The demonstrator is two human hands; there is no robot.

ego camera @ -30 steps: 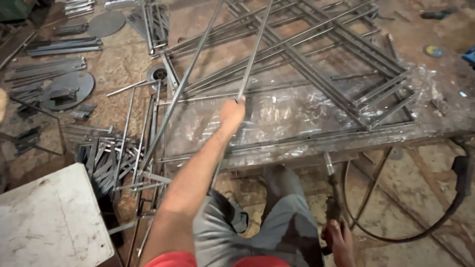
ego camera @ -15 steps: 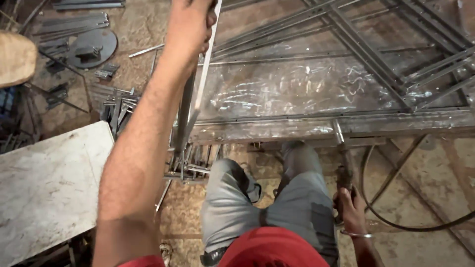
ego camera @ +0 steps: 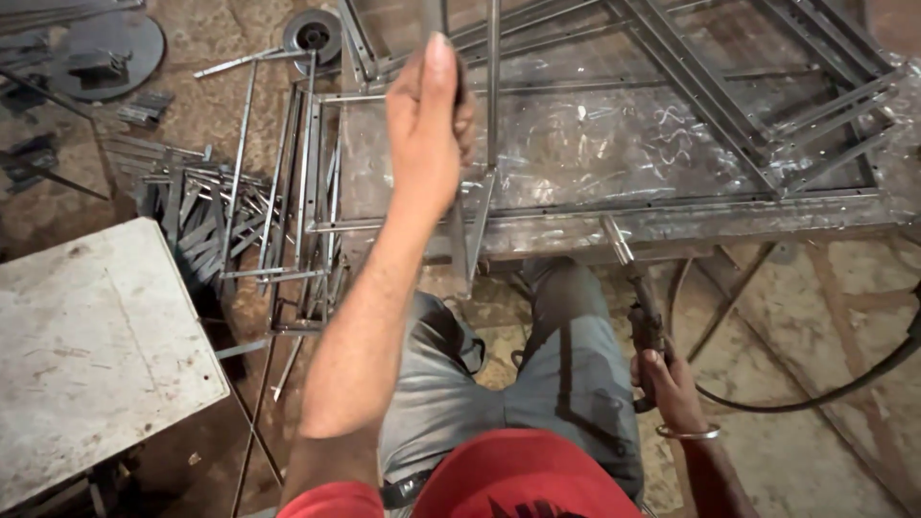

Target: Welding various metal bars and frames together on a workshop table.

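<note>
Grasping a steel rod (ego camera: 459,240) running vertically up frame centre, left hand (ego camera: 429,125) clenched; right hand (ego camera: 667,384) grips a welding torch (ego camera: 645,317), lower right.

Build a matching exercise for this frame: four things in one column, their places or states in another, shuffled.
Things:
1. left hand
2. right hand
3. white slab
4. round metal disc

Places or states:
A. on the floor, top of frame
B. closed on a thin steel bar
C. lower left, flat
D. holding a welding electrode holder with black cable

Pairs: 1-B, 2-D, 3-C, 4-A
</note>
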